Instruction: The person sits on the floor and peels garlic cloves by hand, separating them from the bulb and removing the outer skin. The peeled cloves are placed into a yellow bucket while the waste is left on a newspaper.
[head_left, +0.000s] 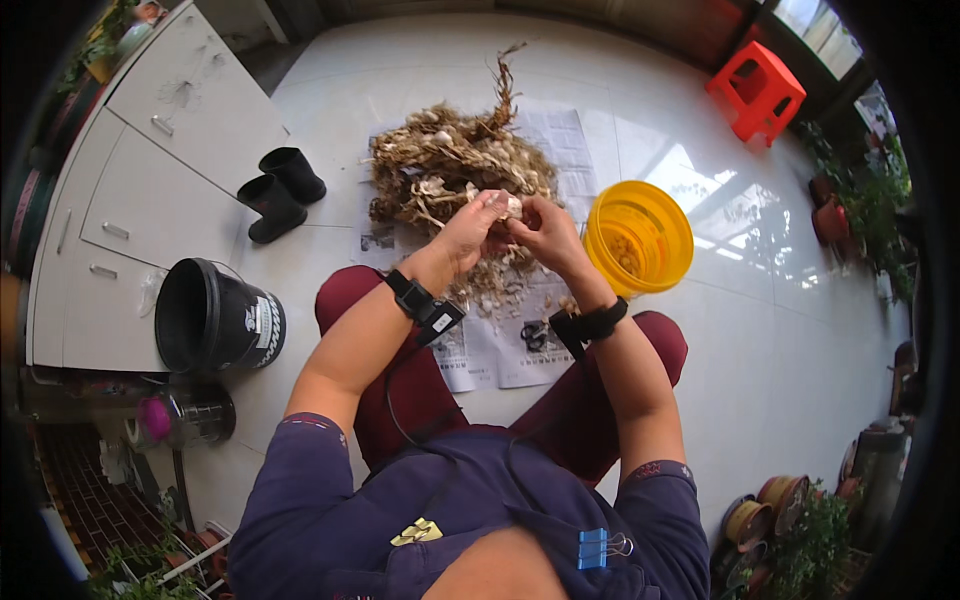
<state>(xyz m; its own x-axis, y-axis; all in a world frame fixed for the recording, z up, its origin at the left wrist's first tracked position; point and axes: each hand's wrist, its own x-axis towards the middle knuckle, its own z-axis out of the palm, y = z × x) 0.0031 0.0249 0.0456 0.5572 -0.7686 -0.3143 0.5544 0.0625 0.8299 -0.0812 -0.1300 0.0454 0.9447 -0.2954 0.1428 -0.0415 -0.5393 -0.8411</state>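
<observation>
Both my hands meet over the near edge of a heap of dried garlic (457, 161) with its stalks and roots. My left hand (474, 229) grips a whitish garlic bulb (513, 205) from the left. The fingers of my right hand (551, 231) pinch the same bulb from the right. Spread newspaper (574, 142) lies under the heap, with loose skins and scraps (495, 281) below my hands. Black-handled scissors (534, 336) rest on the paper near my right wrist. A yellow bucket (667, 232) to the right holds some pale pieces, probably cloves, at its bottom.
Black rubber boots (274, 214) and a black bucket (191, 315) stand at left beside white cabinets (169, 195). A red plastic stool (757, 90) is at the far right. Potted plants (829, 217) line the right side. A clear container (199, 415) lies at lower left.
</observation>
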